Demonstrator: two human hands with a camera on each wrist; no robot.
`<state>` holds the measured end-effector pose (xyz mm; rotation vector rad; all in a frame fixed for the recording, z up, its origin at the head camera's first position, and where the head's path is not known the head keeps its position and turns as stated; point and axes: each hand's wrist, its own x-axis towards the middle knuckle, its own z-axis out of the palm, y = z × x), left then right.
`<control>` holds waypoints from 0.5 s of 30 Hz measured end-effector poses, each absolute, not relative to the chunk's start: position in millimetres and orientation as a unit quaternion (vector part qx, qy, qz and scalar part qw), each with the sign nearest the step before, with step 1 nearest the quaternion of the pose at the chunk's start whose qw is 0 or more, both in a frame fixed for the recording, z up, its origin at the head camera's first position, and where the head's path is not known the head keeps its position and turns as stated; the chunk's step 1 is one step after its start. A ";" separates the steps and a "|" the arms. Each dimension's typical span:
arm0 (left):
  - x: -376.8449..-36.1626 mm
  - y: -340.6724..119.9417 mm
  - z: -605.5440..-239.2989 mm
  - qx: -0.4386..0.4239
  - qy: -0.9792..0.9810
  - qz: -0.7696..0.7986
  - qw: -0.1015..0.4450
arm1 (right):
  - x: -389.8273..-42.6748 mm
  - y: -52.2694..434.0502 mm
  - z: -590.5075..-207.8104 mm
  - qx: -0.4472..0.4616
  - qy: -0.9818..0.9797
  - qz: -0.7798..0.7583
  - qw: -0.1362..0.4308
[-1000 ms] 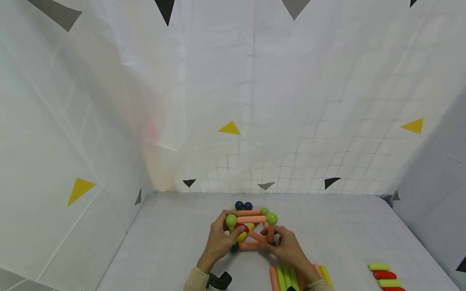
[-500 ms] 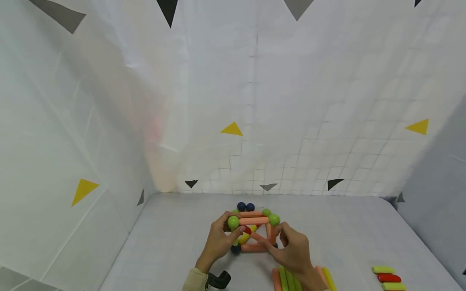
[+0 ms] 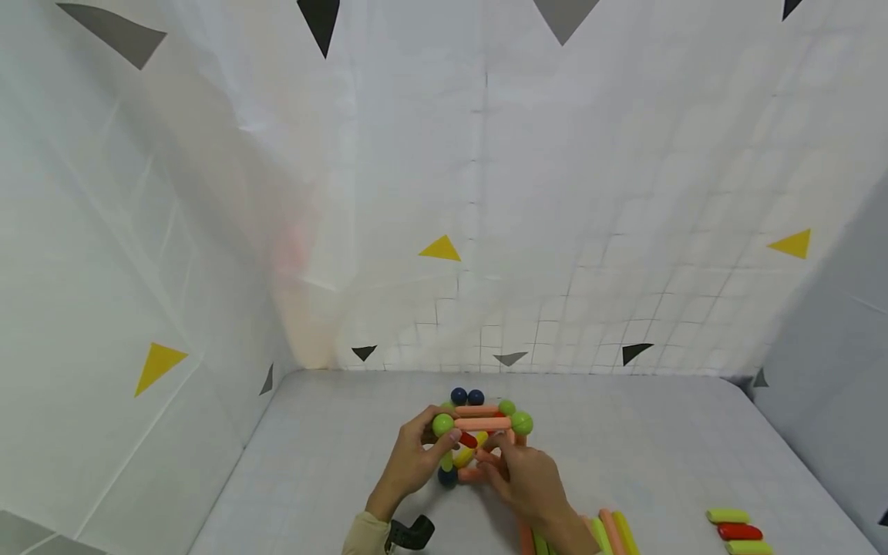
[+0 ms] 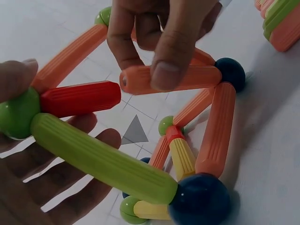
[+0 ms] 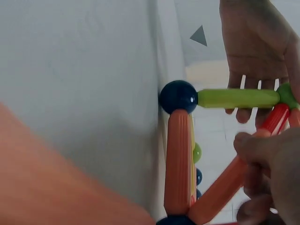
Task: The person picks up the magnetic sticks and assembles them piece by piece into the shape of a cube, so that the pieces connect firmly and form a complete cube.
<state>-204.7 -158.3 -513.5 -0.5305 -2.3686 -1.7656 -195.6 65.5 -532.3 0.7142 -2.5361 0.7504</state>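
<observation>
Right hand (image 3: pixel 523 479) shifted onto frame (image 3: pixel 480 435).

The white surface (image 3: pixel 333 462) holds a toy frame of sticks and balls (image 3: pixel 479 435), loose sticks (image 3: pixel 613 532) and short pieces (image 3: pixel 731 530).

— Was there any writing, label, brand or number to read on the ribbed plastic rods and balls (image 3: pixel 479 432)?
— None could be read, there or on the white gridded walls (image 3: pixel 624 231) with their plain coloured triangles.
</observation>
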 end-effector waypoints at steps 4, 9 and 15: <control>-203.4 -157.7 -512.9 -0.176 -0.789 -0.583 0.074 | -195.8 68.8 -532.1 0.278 -0.909 0.259 0.171; -204.7 -158.4 -514.2 -0.188 -0.787 -0.583 0.078 | -196.6 72.2 -531.5 0.287 -0.920 0.236 0.128; -206.1 -159.8 -515.9 -0.206 -0.781 -0.585 0.074 | -193.3 72.8 -529.1 0.294 -0.929 0.210 0.079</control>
